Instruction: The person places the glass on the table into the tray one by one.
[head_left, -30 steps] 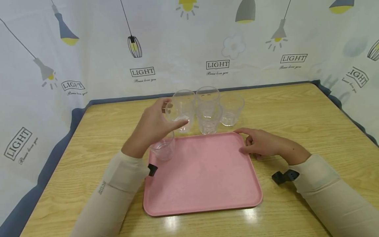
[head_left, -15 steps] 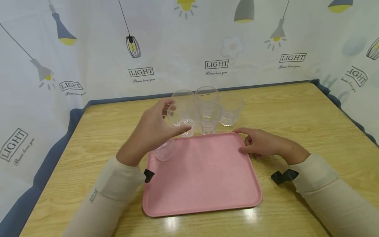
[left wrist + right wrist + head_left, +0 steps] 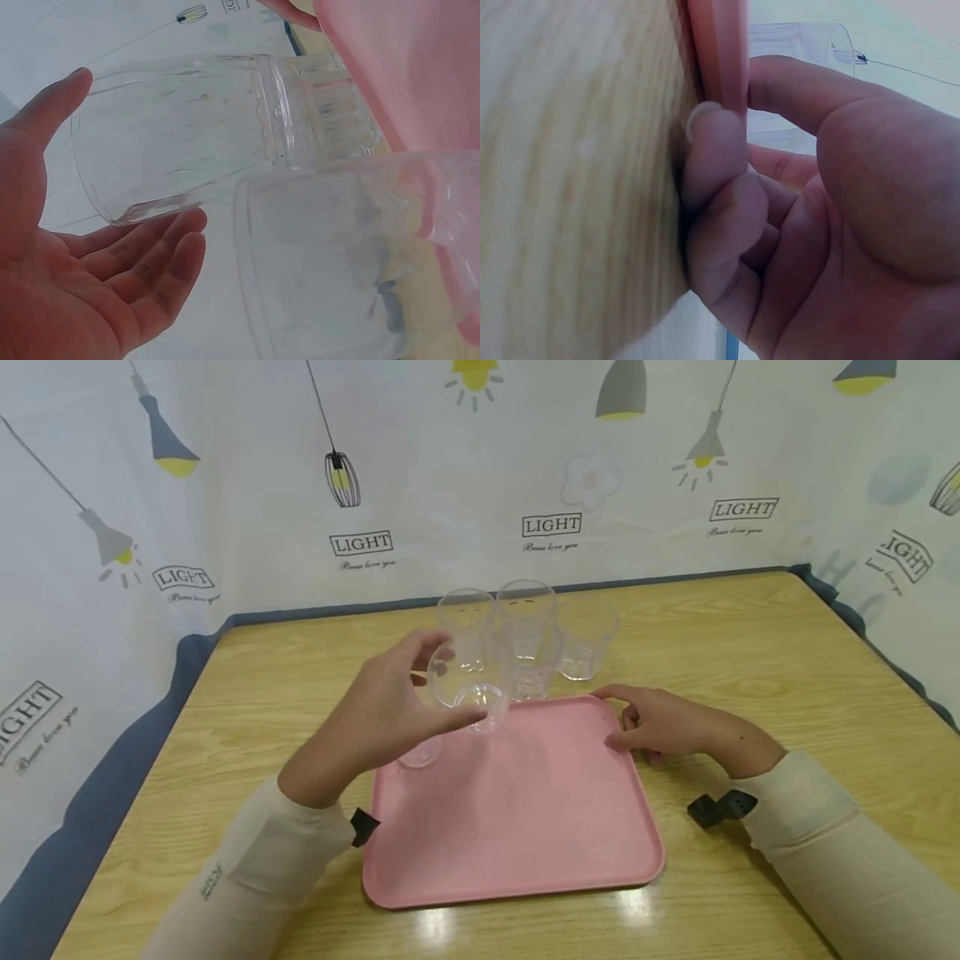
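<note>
My left hand (image 3: 375, 718) pinches a clear plastic cup (image 3: 482, 706) near its rim, thumb on one side and fingers on the other. That cup overlaps the far edge of a pink tray (image 3: 525, 818) in the head view. A second clear cup (image 3: 422, 753) stands at the tray's far left corner, mostly hidden behind my left hand; in the left wrist view this cup (image 3: 322, 255) appears beside the held cup (image 3: 180, 142). My right hand (image 3: 667, 722) grips the tray's far right corner, with the thumb over the rim and the other fingers curled low against the wooden table.
Several more clear cups (image 3: 588, 639) are grouped upright just beyond the tray's far edge. The wooden table (image 3: 787, 668) meets a pale curtain (image 3: 450, 460) printed with lamps along its back edge. Black camera mounts (image 3: 723, 808) stick out from both wrists.
My left hand has brought the cup from beside the grouped cups toward me and slightly right, to the tray's far edge. My right hand and the tray have stayed put.
</note>
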Motion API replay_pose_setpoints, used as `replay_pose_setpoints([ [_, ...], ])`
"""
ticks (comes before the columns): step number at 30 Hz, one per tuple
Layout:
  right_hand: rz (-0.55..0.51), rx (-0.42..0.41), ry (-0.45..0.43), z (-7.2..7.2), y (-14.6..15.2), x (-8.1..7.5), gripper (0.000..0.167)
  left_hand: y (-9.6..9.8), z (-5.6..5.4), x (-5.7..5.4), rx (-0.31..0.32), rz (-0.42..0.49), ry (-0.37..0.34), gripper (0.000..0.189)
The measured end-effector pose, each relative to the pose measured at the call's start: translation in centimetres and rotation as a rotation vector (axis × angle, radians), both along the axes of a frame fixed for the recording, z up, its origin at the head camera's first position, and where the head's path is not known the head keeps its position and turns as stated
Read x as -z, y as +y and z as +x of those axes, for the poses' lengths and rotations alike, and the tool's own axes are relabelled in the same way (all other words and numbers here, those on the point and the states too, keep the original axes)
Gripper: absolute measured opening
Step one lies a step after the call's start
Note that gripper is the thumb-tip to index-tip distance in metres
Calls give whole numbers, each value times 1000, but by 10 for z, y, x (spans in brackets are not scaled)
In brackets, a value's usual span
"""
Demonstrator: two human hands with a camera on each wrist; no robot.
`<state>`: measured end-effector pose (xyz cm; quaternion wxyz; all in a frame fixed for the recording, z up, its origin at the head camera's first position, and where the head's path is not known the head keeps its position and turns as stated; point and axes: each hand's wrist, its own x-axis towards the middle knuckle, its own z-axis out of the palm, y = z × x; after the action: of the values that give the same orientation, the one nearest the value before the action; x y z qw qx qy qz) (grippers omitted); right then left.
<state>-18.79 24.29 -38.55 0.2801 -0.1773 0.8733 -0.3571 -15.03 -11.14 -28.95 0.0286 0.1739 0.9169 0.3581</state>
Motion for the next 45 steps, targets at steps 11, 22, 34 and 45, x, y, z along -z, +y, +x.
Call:
replay_pose_setpoints([
  [11, 19, 14, -3, 1, 1, 5, 70, -1, 21, 3, 98, -30, -1, 91],
  [22, -3, -8, 8, 1, 0, 5, 69, -13, 39, 13, 120, -73, -48, 90],
  [34, 5, -12, 8, 1, -1, 1, 71, -38, 45, 24, 167, -41, -31, 91],
  [45, 9, 0, 13, 1, -1, -1, 71, -56, 47, 25, 199, -80, -48, 93],
])
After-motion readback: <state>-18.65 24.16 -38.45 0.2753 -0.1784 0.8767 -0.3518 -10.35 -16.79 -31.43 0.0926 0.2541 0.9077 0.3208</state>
